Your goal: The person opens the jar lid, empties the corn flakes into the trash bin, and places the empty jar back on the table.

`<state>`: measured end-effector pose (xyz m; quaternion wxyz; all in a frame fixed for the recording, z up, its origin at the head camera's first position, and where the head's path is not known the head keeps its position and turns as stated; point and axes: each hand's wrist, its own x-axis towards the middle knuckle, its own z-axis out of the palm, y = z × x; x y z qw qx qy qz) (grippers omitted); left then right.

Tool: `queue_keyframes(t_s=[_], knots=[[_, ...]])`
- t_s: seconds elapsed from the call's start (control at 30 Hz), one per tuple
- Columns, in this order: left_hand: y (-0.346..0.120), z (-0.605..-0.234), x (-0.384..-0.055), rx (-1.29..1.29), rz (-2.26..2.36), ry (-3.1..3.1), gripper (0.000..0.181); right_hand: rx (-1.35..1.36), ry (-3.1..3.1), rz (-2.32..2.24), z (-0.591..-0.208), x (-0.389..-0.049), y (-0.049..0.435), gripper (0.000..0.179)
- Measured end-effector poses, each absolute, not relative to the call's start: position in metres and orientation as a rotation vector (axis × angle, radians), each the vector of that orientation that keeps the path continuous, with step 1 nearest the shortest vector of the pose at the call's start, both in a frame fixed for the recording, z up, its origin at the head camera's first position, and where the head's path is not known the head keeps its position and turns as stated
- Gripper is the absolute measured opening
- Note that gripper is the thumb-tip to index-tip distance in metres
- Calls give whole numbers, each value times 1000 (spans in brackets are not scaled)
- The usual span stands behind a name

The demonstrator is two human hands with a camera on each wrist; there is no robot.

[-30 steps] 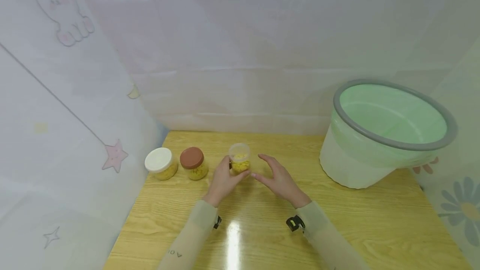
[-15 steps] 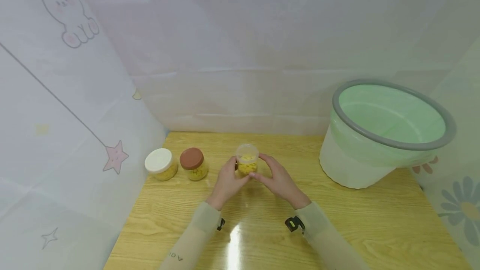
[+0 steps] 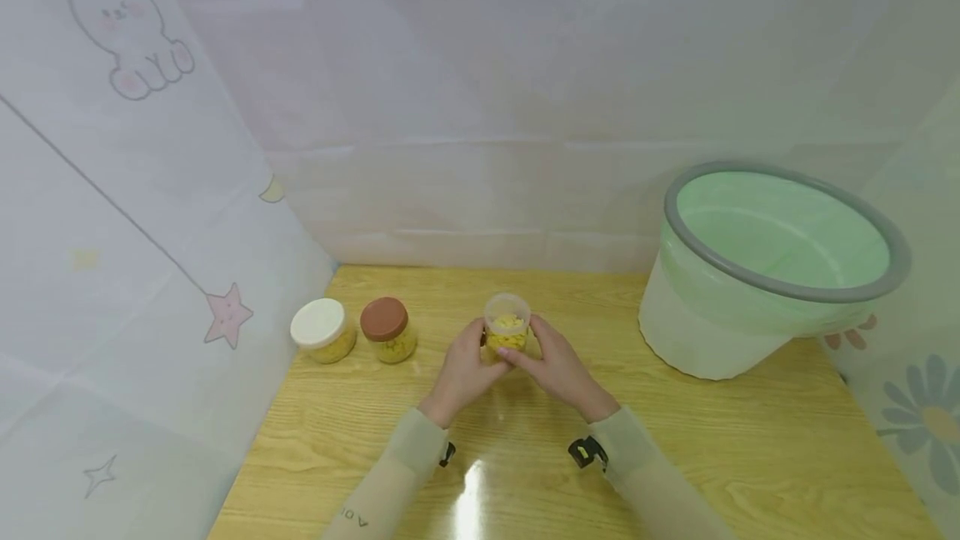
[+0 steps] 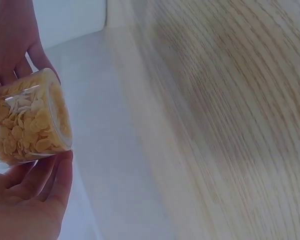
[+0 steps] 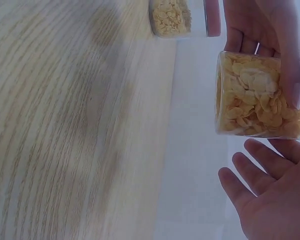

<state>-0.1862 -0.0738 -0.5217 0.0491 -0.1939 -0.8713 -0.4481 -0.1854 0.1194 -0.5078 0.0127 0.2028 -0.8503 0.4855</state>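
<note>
A clear lidless jar [image 3: 507, 325] of yellow flakes is held between my two hands, tilted a little toward me and off the table. My left hand [image 3: 461, 373] grips its left side, the thumb across the front. On the right side my right hand [image 3: 564, 367] holds it with thumb and index finger near the top. In the right wrist view, several fingers of the right hand [image 5: 275, 190] stretch out below the jar [image 5: 255, 97], partly off its wall. Fingers of the left hand [image 4: 35, 200] support the jar [image 4: 27, 122] in the left wrist view.
Two lidded jars of yellow flakes stand at the left of the wooden table [image 3: 337, 440]: one white-lidded [image 3: 321, 327], one red-brown-lidded [image 3: 386, 329]. A large pale green bucket [image 3: 705, 323] with a grey rim stands at the right. Patterned sheeting [image 3: 465, 107] hangs behind.
My left hand has brought the jar rightward and nearer to me, tilting its mouth toward me. The right hand, first apart from it, now touches and holds its right side.
</note>
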Motion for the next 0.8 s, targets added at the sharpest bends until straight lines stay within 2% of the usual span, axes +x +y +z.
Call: queue_keyframes(t_s=[0.23, 0.33, 0.47, 0.8], knots=[[-82, -513, -186, -633, -1365, -2712, 101, 601, -2651, 1542, -507, -183, 122, 67], [-88, -508, -186, -632, -1329, -2742, 107, 601, -2646, 1524, -508, -183, 125, 68], [-93, -500, -186, -617, -1353, -2731, 106, 621, -2651, 1501, -508, -182, 127, 69], [-84, -471, -187, -766, -1400, -2552, 85, 695, -2561, 1587, -503, -174, 128, 61]])
